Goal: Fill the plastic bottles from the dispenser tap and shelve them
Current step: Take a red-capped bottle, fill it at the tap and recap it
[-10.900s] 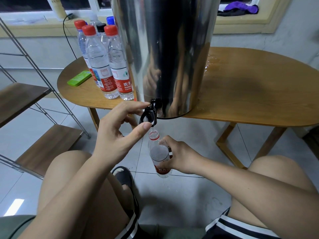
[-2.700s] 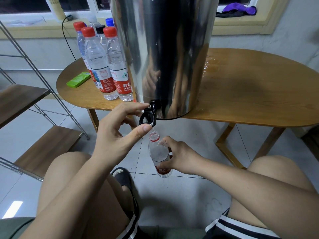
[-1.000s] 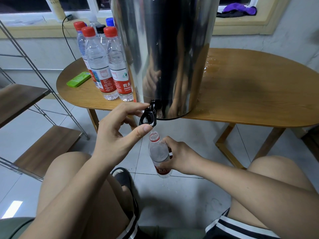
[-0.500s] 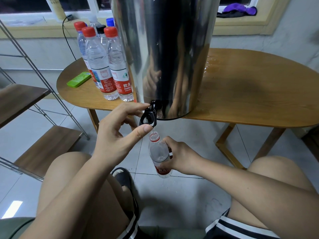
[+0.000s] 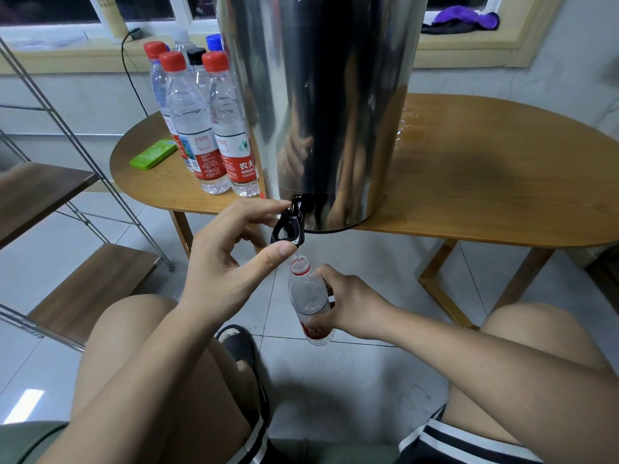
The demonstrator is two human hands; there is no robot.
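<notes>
A tall steel dispenser stands at the front edge of the wooden table. Its black tap hangs over the edge. My left hand pinches the tap lever between thumb and forefinger. A thin stream of water falls into an uncapped clear bottle with a red label, held just under the tap by my right hand. The bottle is nearly full. Several capped bottles stand in a cluster on the table, left of the dispenser.
A green flat case lies on the table's left end. A metal-framed rack with wooden shelves stands at the left. Spilled water shines on the table right of the dispenser. My knees and a black slipper are below.
Water has risen in the held bottle over the earlier frames. Both hands stay in nearly the same place, one on the tap and one on the bottle.
</notes>
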